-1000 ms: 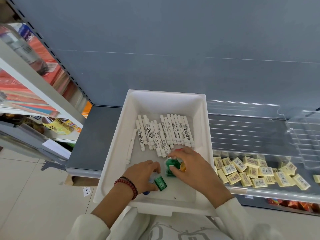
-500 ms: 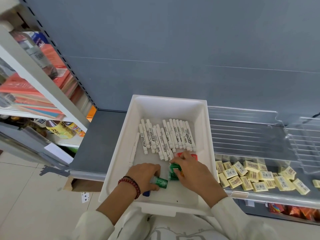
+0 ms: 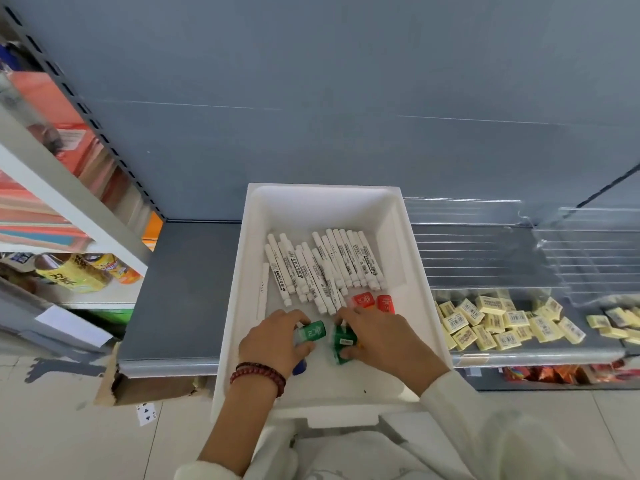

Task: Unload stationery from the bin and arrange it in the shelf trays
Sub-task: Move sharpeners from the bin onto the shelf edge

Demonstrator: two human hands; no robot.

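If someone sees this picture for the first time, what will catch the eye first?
The white bin stands in the middle, with a row of white markers lying in its far half. At its near end the left hand holds a small green pack and the right hand grips more green packs. To the right, yellow packs lie heaped in a clear shelf tray.
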